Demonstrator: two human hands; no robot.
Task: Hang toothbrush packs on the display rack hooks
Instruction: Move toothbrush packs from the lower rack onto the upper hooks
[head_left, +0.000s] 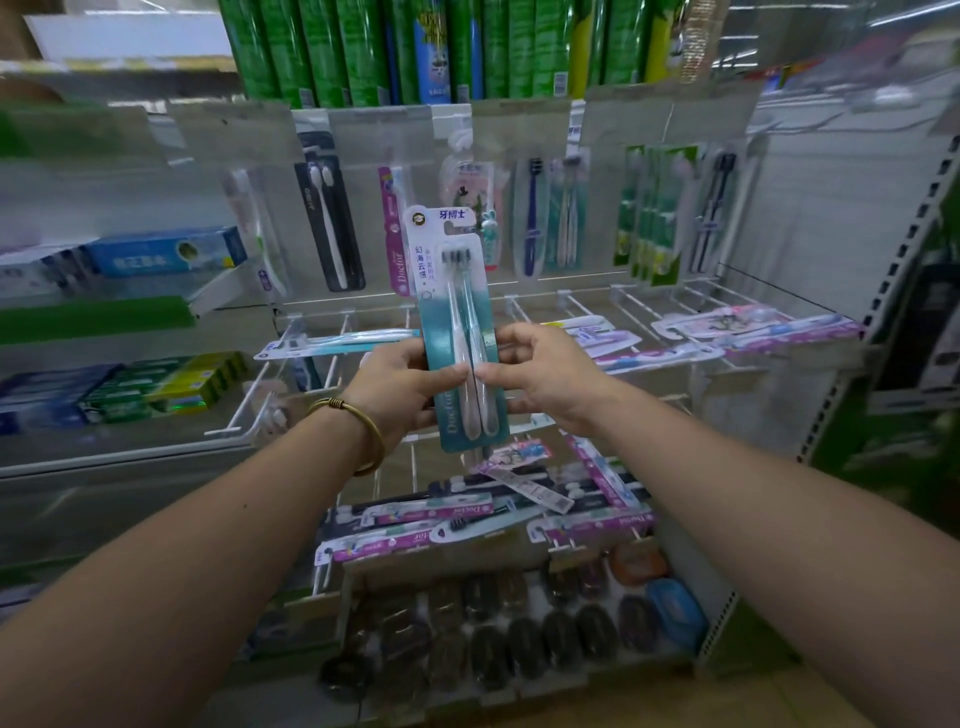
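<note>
Glossy plastic-fronted card toothbrush pack (457, 332), white-coated wire hooks (332, 343), metal bangle (358, 431)

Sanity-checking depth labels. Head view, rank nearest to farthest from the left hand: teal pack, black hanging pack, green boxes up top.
1. teal pack: held upright in the left hand, centre of view.
2. black pack: hanging behind, up and to the left.
3. green boxes: at the very top, farthest.

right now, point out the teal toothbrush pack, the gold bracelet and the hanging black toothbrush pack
teal toothbrush pack (441, 322): head view, teal card left of the brushes
gold bracelet (332, 402): head view, wrapped coil on top
black toothbrush pack (330, 218): head view, middle of the pack
</note>
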